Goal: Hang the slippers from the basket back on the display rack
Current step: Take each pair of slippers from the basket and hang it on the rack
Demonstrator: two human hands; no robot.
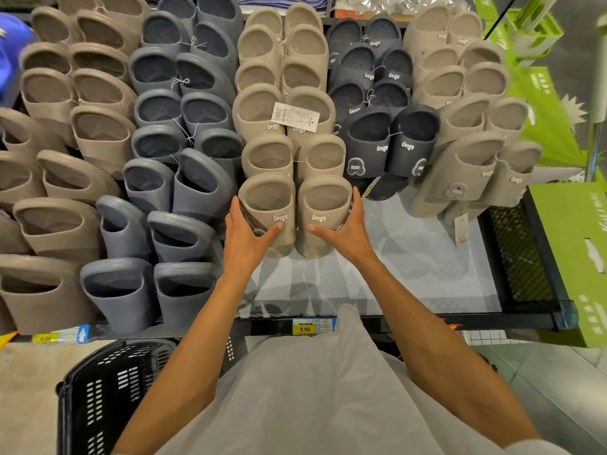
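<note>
A pair of beige slippers (295, 211) hangs at the bottom of the middle beige column on the display rack (427, 257). My left hand (246, 234) wraps the left slipper's outer side, thumb across its front. My right hand (345, 231) holds the right slipper's outer side the same way. The black plastic basket (108, 389) stands on the floor at the lower left; its inside is mostly hidden by my arm and shirt.
Columns of brown, grey-blue, beige and navy slippers (391, 146) fill the rack. A bare white shelf panel lies below the navy pairs. A yellow 9.90 price tag (304, 329) sits on the shelf edge. Green cardboard boxes (571, 244) stand at the right.
</note>
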